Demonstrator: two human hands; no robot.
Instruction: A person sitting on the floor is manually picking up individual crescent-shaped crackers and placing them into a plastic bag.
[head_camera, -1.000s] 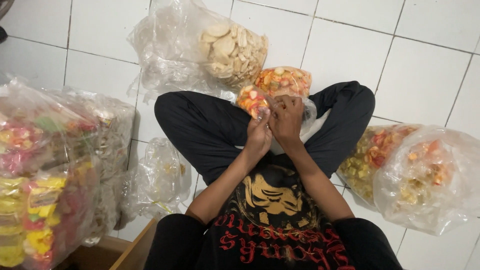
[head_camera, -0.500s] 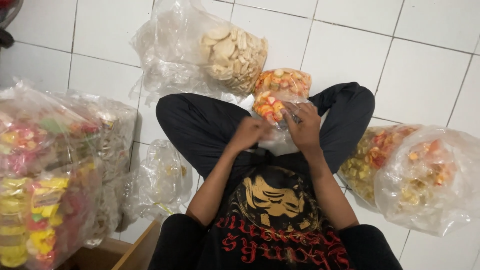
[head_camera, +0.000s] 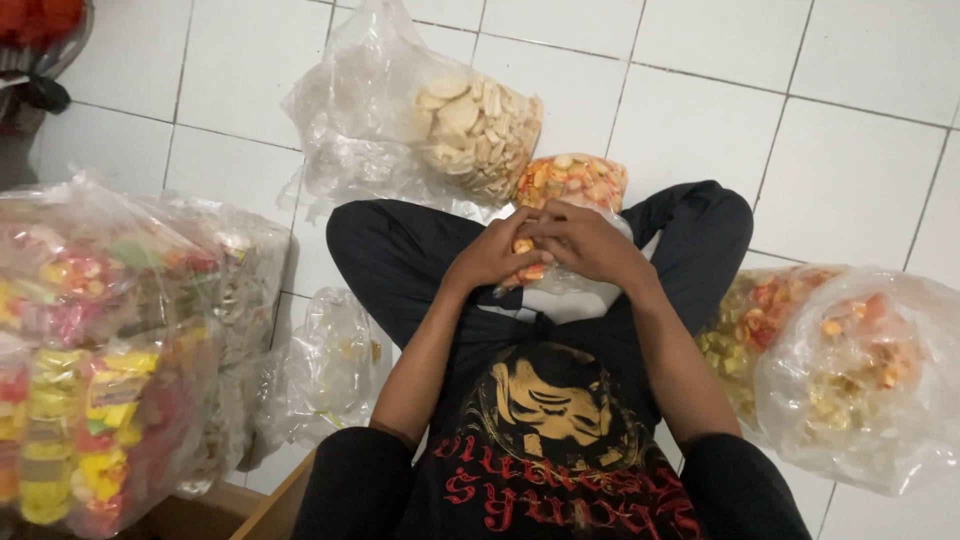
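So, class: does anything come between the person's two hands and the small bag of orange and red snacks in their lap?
Nothing visible does. The left hand and right hand both close directly on the small snack bag, covering most of it. The other small bag lies beyond, apart from both hands.

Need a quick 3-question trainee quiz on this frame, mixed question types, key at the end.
1. True or false: the left hand and right hand both grip the small bag of orange and red snacks over the lap.
2. What fills the large clear bag on the tiled floor beyond the knees? A) pale flat crackers B) green leaves C) dark beans
3. Fill in: a second small filled bag lies just ____ the hands, farther from the body.

Key: 1 true; 2 A; 3 beyond
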